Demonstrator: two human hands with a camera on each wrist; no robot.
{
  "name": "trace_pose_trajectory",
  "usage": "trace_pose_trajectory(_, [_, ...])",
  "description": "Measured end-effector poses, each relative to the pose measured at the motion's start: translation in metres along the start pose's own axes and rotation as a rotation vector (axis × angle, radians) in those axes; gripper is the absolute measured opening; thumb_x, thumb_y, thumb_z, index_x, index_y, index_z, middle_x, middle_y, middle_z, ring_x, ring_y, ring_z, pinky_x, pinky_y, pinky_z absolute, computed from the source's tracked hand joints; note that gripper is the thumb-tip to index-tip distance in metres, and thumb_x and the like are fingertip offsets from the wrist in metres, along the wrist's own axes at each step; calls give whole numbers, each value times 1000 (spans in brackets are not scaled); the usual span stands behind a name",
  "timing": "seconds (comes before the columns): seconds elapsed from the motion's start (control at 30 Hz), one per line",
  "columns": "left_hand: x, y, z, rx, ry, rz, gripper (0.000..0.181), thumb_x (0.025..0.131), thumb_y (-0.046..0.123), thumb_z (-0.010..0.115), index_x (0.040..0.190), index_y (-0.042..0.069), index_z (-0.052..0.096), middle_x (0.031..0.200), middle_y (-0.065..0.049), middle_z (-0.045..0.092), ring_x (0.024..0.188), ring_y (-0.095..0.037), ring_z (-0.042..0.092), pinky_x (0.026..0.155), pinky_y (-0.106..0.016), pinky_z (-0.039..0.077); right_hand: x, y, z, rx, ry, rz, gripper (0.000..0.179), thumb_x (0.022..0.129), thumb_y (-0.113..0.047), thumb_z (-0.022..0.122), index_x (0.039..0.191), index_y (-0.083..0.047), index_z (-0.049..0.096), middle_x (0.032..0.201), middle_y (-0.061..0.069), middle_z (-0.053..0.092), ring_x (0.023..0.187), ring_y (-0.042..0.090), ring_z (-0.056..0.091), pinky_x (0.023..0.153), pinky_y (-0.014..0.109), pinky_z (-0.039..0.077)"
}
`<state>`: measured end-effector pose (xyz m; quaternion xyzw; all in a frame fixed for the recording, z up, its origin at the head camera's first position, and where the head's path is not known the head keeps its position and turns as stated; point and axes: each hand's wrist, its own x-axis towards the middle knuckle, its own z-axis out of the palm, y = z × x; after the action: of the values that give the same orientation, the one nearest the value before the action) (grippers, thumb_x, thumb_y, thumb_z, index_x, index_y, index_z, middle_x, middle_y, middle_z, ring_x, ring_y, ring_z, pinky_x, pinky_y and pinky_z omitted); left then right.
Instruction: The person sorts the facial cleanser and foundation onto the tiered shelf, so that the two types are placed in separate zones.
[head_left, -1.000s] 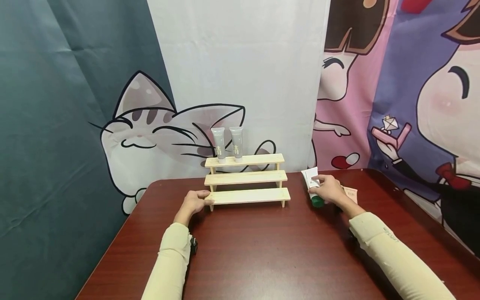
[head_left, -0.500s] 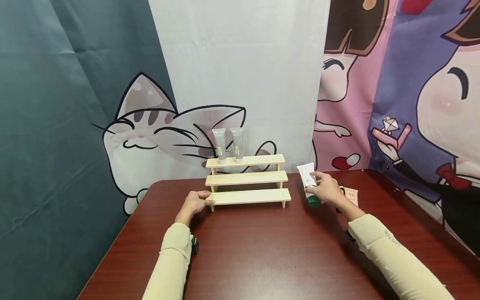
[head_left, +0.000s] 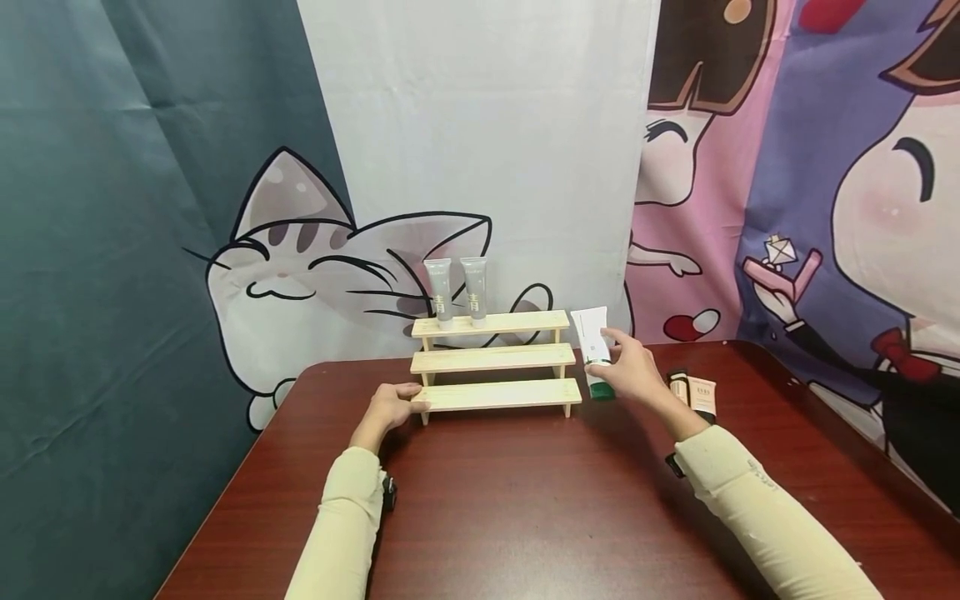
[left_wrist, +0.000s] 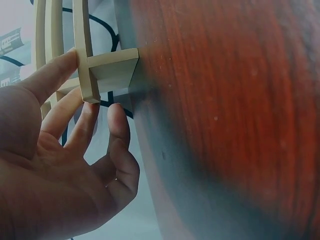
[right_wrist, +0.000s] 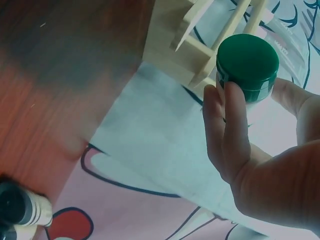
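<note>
My right hand (head_left: 632, 370) holds a white squeeze tube (head_left: 592, 335) with a green cap, cap end down, beside the right end of a three-tier wooden display stand (head_left: 495, 395). In the right wrist view the green cap (right_wrist: 247, 62) faces the camera, with fingers and thumb on either side of the tube. My left hand (head_left: 389, 407) pinches the left end of the stand's lowest step; the left wrist view has the thumb on one face of the plank (left_wrist: 82, 45) and fingertips at the other. Two grey tubes (head_left: 440, 292) stand upright on the top step, towards its left.
Two more tubes, one with a black cap and a pinkish one (head_left: 702, 395), are on the dark red table (head_left: 510, 508) to the right, behind my right forearm. A printed cartoon cloth (head_left: 480, 150) hangs right behind the table's back edge.
My right hand has carried the white tube left and upward, closer to the stand, and the tube has become more upright. The left hand keeps its place on the stand.
</note>
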<state>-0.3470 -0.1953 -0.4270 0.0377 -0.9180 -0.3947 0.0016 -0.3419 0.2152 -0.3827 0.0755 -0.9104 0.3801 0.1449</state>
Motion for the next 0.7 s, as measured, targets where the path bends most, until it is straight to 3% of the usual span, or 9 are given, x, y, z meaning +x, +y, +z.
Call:
trace_pose_trajectory(0.27, [2, -3, 2, -10, 6, 5, 45, 85, 20, 79, 128, 8, 68, 139, -12, 58, 137, -35, 42, 112, -48, 35, 3, -11, 11, 37, 36, -27, 74, 80, -14, 80, 145, -1, 45, 114, 30, 67, 107, 42, 65, 86, 51, 53])
trace_pose_trajectory(0.7, [1, -2, 2, -15, 13, 11, 44, 86, 20, 79, 127, 8, 69, 138, -12, 59, 137, -35, 43, 112, -47, 35, 17, -31, 20, 123, 57, -50, 77, 82, -14, 81, 148, -6, 42, 128, 32, 59, 106, 43, 65, 82, 50, 57])
